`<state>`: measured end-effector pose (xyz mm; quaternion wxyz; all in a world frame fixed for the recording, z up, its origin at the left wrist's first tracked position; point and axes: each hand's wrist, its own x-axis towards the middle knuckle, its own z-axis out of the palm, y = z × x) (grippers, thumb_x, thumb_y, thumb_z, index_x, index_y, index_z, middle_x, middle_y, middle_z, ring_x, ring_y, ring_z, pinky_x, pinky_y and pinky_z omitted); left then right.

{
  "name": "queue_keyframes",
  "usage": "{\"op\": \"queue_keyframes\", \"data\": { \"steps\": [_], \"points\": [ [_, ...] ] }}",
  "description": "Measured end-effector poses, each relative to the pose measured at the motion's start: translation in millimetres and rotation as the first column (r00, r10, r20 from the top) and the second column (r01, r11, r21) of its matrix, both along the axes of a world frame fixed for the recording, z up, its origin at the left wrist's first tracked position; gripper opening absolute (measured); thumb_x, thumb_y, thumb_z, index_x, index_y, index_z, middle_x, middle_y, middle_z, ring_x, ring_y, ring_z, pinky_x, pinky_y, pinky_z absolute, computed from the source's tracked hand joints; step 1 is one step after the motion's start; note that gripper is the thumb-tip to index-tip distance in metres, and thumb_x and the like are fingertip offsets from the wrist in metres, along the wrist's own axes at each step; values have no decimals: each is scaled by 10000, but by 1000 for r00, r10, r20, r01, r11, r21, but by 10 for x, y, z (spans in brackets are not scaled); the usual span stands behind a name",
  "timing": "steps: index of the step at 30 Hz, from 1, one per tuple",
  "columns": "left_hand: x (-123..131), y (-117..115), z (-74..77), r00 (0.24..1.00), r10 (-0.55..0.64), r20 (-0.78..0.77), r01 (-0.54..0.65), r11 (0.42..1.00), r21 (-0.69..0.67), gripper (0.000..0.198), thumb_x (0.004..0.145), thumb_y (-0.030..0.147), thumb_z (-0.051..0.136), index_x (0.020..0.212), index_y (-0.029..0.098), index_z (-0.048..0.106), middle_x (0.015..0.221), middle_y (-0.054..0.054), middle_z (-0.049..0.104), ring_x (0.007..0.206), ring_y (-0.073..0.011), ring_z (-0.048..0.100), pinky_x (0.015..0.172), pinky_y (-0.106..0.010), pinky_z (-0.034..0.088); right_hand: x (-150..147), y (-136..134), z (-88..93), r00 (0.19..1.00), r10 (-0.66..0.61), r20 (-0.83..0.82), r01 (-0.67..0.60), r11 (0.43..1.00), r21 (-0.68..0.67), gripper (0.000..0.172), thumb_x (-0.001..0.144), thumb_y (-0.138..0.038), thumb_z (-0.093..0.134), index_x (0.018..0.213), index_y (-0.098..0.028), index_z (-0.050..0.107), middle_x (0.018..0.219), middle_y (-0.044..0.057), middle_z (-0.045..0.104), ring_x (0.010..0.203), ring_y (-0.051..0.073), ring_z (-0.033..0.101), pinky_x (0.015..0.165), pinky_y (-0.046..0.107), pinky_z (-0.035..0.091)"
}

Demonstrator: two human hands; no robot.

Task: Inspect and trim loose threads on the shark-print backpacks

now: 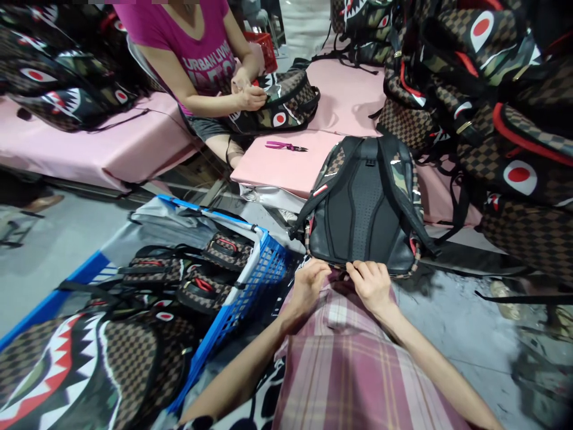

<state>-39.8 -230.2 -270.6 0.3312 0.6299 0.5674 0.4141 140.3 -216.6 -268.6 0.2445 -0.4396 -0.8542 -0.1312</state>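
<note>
A backpack (364,203) lies back-side up in front of me, its black padded panel and straps facing the camera, half on the pink table (286,167) and half over my lap. My left hand (308,285) and my right hand (370,285) both pinch its near bottom edge, fingers curled over the checkered trim. The hands sit a few centimetres apart above my plaid shirt.
A blue crate (264,269) of shark-mouth backpacks stands at my left. Purple scissors (284,146) lie on the pink table. A person in a magenta shirt (201,42) works on another backpack (282,101) opposite. Several stacked backpacks (492,89) fill the right.
</note>
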Motion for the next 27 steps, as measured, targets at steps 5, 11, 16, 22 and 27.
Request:
{"op": "queue_keyframes", "data": {
  "steps": [5, 11, 16, 22, 27],
  "points": [
    [7, -15, -4, 1000, 12, 5, -12, 1000, -17, 162, 821, 185, 492, 708, 182, 608, 799, -21, 602, 765, -147, 555, 717, -275, 425, 25, 97, 37, 991, 106, 77, -108, 994, 29, 156, 878, -169, 500, 973, -177, 623, 906, 25, 678, 750, 151, 481, 649, 320, 262],
    [81, 39, 59, 993, 120, 4, -119, 992, -42, 157, 803, 192, 501, 669, 179, 582, 737, -1, 576, 705, -130, 535, 669, -250, 412, 9, 182, 135, 976, 190, 103, -193, 981, 25, 155, 881, -162, 492, 966, -162, 621, 874, 39, 667, 741, 152, 472, 634, 317, 251],
    [82, 198, 145, 992, 99, -72, -96, 994, 43, 143, 805, 188, 516, 683, 176, 589, 716, -2, 573, 672, -119, 524, 646, -236, 403, -101, 339, 391, 946, 240, 220, -219, 969, -114, 106, 864, -153, 508, 883, -157, 612, 795, 43, 615, 732, 174, 446, 628, 320, 251],
    [54, 193, 115, 989, 20, -149, -7, 996, 92, 199, 818, 124, 438, 705, 170, 595, 737, -21, 583, 686, -124, 533, 644, -234, 414, -243, 462, 581, 872, 386, 302, -338, 919, -201, 83, 837, -122, 518, 782, -148, 574, 735, 43, 550, 751, 193, 444, 624, 318, 260],
    [56, 202, 131, 995, 31, -94, -23, 996, 85, 166, 815, 179, 486, 678, 169, 579, 721, -10, 581, 683, -118, 543, 656, -221, 421, -207, 410, 507, 889, 348, 299, -304, 935, -184, 134, 858, -118, 476, 775, -159, 573, 734, 47, 554, 734, 188, 446, 620, 317, 262]
  ]
}}
